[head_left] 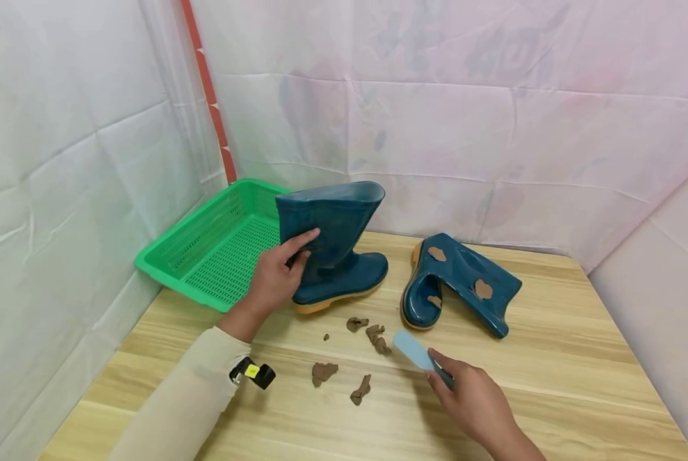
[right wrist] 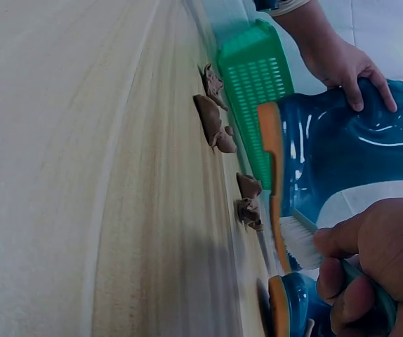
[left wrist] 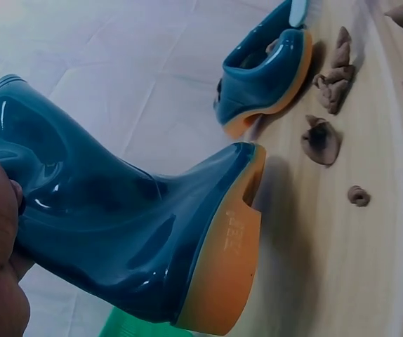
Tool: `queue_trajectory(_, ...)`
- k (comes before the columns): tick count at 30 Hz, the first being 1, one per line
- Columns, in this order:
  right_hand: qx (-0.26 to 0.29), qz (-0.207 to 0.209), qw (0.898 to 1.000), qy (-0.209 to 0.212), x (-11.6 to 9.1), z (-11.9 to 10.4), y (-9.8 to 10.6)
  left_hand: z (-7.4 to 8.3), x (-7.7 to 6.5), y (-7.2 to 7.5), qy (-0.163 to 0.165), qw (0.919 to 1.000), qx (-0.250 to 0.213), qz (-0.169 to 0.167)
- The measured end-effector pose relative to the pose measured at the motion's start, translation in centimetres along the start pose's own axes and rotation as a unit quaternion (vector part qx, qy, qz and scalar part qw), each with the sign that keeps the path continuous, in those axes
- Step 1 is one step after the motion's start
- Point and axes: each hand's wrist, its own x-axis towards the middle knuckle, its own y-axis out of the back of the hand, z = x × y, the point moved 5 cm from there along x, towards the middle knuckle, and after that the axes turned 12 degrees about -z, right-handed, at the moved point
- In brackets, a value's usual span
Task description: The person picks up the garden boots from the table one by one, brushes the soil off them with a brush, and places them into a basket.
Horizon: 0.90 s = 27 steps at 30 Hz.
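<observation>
My left hand [head_left: 277,272] grips a blue rubber boot [head_left: 335,230] by its shaft, thumb and fingers pinching the wall. The boot stands nearly upright with its toe to the right, its orange sole [left wrist: 222,260] close over the table. In my right hand [head_left: 476,397] is a brush [head_left: 414,351] with a pale blue head and dark handle; its white bristles [right wrist: 300,242] show in the right wrist view. A second blue boot [head_left: 464,269] lies on its side at the right, brown mud-like patches [head_left: 483,289] on its shaft and foot.
Several brown clay-like lumps [head_left: 324,372] lie scattered on the wooden table [head_left: 574,371] between the hands. Behind my left hand stands a green perforated basket [head_left: 205,288]. White sheeting [head_left: 436,128] encloses the back and sides.
</observation>
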Motion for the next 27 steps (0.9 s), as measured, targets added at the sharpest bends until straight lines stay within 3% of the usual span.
queue_trajectory(18, 0.005, -0.004, 1.000, -0.011, -0.1, 0.6, -0.7, 1.3, 3.8, 5.1, 0.000, 0.9972, -0.015, 0.073)
queue_trajectory(27, 0.008, -0.008, 1.000, -0.008, -0.1, 0.6, -1.0, 1.6, 4.4, 8.1, 0.008, 0.9915, 0.013, 0.129)
